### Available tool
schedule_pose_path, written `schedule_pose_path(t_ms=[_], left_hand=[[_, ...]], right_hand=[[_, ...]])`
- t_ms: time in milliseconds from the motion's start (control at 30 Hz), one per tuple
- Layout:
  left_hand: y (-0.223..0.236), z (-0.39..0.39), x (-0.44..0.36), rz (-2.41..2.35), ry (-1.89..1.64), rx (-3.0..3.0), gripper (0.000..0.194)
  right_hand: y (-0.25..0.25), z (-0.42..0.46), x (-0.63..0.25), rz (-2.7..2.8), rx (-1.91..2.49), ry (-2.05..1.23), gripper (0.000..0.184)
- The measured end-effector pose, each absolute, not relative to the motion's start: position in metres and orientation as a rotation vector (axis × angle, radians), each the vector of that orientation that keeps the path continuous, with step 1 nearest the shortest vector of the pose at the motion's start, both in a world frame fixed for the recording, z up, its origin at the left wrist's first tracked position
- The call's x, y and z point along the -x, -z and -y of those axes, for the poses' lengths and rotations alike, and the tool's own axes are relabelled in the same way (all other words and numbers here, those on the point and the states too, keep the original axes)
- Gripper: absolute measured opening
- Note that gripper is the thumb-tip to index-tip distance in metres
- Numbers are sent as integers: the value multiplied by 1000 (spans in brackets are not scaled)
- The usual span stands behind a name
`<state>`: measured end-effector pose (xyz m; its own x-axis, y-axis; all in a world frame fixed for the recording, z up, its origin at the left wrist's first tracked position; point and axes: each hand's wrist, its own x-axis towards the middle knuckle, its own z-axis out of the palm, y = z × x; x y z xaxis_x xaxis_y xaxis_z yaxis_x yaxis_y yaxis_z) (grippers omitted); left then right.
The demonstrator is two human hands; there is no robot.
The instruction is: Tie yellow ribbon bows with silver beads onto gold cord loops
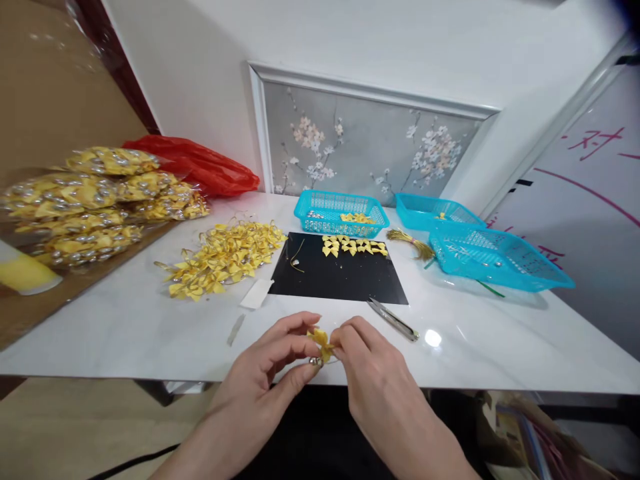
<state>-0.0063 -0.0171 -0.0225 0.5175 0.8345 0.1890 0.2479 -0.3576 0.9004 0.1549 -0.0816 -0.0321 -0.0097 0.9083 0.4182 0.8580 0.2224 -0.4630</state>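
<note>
Yellow wired bows (225,257) lie heaped left, seemingly finished; unwired bows (353,246) line upper centre; left hand (265,373) and right hand (377,377), fingertips nearly closed, pinch a half-made bow (321,339).

Left hand (280,370) and right hand (370,367) nearly meet, fingers bent, thumbs inward.

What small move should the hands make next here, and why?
Probably the right hand should gently draw the thin wire snug while the left hand steadies the yellow piece. The wire bows out loosely below the piece, the right fingertips are closed at its side, and silver beads sit by the left thumb.
</note>
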Motion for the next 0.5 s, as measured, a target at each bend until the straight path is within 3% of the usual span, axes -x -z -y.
schedule_pose_path(t_ms=[133,333,500], left_hand=[[19,14,5,-850,-810,-1849,15],[20,13,1,-865,-945,-1642,10],[24,13,3,-1028,-1119,-1619,11]], right_hand=[[28,81,-161,1902,1613,-165,25],[20,85,-158,1555,1231,-146,36],[16,94,-146,1225,1075,-514,35]])
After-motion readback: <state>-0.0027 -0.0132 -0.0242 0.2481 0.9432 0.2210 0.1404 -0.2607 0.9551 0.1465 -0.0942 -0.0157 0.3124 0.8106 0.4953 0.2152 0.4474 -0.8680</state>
